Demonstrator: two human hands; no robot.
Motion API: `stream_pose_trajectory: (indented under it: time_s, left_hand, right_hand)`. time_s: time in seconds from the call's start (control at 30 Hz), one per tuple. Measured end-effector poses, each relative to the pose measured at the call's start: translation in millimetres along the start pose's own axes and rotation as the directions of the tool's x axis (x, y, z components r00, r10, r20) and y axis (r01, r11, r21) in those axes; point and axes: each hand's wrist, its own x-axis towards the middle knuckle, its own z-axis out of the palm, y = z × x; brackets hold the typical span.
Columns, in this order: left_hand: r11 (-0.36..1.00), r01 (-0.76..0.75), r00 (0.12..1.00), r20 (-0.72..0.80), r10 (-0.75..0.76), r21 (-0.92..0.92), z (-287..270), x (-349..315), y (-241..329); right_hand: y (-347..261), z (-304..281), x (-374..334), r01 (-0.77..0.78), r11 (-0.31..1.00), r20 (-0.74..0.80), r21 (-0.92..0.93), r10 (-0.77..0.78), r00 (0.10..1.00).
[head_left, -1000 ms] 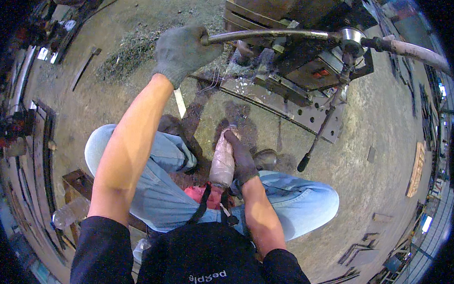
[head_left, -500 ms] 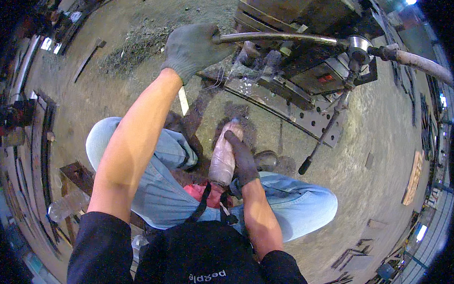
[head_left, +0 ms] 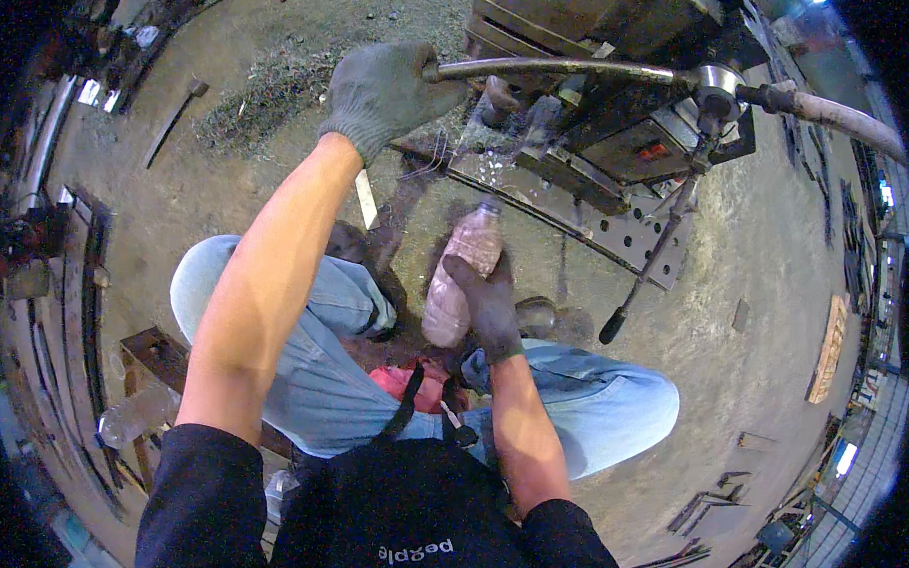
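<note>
My left hand (head_left: 389, 89), in a grey knit glove, is closed around the end of a long curved metal lever (head_left: 572, 70). The lever runs right to a round hub (head_left: 719, 88) on a dark machine. In front of me, between my knees, my right hand (head_left: 489, 303), also gloved, grips a clear plastic bottle (head_left: 468, 246) holding cloudy pinkish-brown contents. Its neck points away from me toward the machine's base plate (head_left: 631, 240), tilted slightly right. From the hub a thinner rod with a black knob (head_left: 613, 328) slants down toward my right knee.
Dark metal shavings (head_left: 271, 102) lie in a heap on the floor at far left, beside a hammer-like tool (head_left: 175, 122). An empty clear bottle (head_left: 138, 413) is at my left. Long metal bars line the left side. A wooden block (head_left: 828, 349) lies at the right.
My right hand has moved the bottle forward, away from my body and closer to the base plate, its neck swinging slightly right. My left hand stays on the lever, nearly unmoved.
</note>
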Motion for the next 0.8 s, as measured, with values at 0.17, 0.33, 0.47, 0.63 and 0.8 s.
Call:
stream_pose_trajectory:
  time_s: [0.17,0.33,0.47,0.63,0.8]
  left_hand:
    - [1.000,-0.017,1.000,-0.018,0.016,-0.025,-1,1,7]
    - [0.999,0.037,0.999,0.023,-0.037,-0.001,7,-1,-1]
    - [1.000,0.012,1.000,0.015,-0.012,-0.008,2,0,3]
    - [0.999,0.037,0.998,0.056,-0.036,-0.018,-1,2,8]
    - [1.000,0.011,1.000,-0.002,-0.011,0.013,7,5,5]
  right_hand:
    - [137,-37,27,-0.231,0.870,0.011,-0.435,0.262,0.965]
    - [116,-28,24,-0.355,0.825,0.186,-0.440,0.471,0.863]
    - [28,-8,15,0.000,0.992,0.118,0.126,-0.015,0.993]
    - [18,-27,17,-0.391,0.817,0.280,0.424,0.292,0.914]
    - [30,-25,19,-0.404,0.784,0.298,0.471,0.290,0.909]
